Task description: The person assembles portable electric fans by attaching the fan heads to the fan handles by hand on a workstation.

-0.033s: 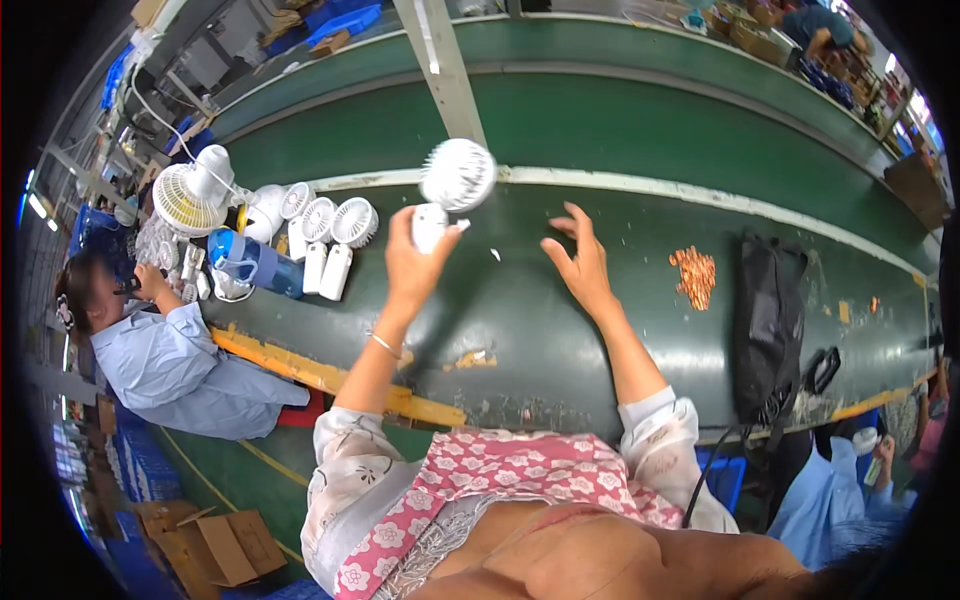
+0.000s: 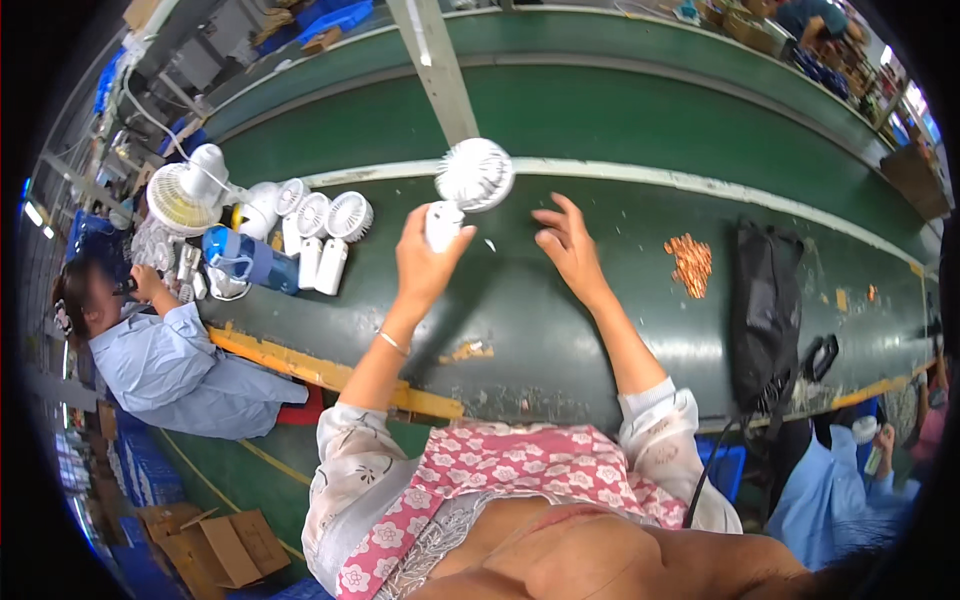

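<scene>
My left hand (image 2: 430,262) is closed round the white handle of a small handheld fan (image 2: 475,175), its round caged head tilted up and away from me. To the right, my right hand (image 2: 572,250) is raised over the table with fingers apart, holding nothing. A small white scrap (image 2: 490,245) shows between the hands. At the left stand more white handheld fans (image 2: 349,217), with a blue water bottle (image 2: 250,260) lying beside them. A pile of small copper-coloured pieces (image 2: 690,266) lies to the right of my right hand.
A black bag (image 2: 768,310) lies on the green table (image 2: 540,345) at the right, a black loop-shaped object (image 2: 823,357) beside it. A larger white fan (image 2: 185,195) stands far left. A co-worker (image 2: 165,360) sits at left; a metal post (image 2: 436,70) rises beyond the table.
The fan in my left hand has shifted slightly right. A small white bit by my left thumb no longer shows. My right hand has moved slightly left and up. The whole view has shifted a little.
</scene>
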`<action>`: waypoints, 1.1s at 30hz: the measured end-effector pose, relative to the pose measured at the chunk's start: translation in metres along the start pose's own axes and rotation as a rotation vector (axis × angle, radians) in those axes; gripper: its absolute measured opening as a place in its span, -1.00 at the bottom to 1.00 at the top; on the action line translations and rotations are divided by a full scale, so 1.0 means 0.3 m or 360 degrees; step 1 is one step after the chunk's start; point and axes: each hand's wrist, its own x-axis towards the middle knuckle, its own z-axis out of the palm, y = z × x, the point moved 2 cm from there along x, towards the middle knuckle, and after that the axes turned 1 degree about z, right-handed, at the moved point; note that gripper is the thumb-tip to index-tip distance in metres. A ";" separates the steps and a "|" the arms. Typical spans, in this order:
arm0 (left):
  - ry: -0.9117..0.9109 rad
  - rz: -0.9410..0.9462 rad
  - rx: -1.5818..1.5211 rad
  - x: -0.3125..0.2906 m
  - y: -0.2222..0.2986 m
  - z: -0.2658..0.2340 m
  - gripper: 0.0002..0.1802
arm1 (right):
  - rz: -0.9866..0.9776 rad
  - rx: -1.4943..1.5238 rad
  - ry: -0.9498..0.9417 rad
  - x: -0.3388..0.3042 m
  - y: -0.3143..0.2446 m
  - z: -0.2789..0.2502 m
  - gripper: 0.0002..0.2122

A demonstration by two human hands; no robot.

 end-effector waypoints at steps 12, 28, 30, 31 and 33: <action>-0.0954 0.0069 -0.0027 -0.106 0.251 0.436 -0.37 | 0.0364 0.1255 0.0676 -0.077 0.025 -0.123 -0.62; -0.1345 -0.0112 -0.0163 -0.097 0.190 0.474 -0.45 | 0.0256 0.1148 0.0540 -0.078 0.059 -0.176 -0.55; -0.1563 -0.0506 -0.1317 -0.126 0.152 0.484 -0.47 | 0.0536 0.1597 0.0410 -0.087 0.072 -0.186 -0.51; -0.1565 -0.0445 -0.1203 -0.130 0.163 0.487 -0.49 | 0.0425 0.1414 0.0402 -0.081 0.050 -0.196 -0.48; -0.1496 -0.0514 -0.1314 -0.133 0.172 0.490 -0.54 | 0.0368 0.1368 0.0400 -0.067 0.034 -0.191 -0.46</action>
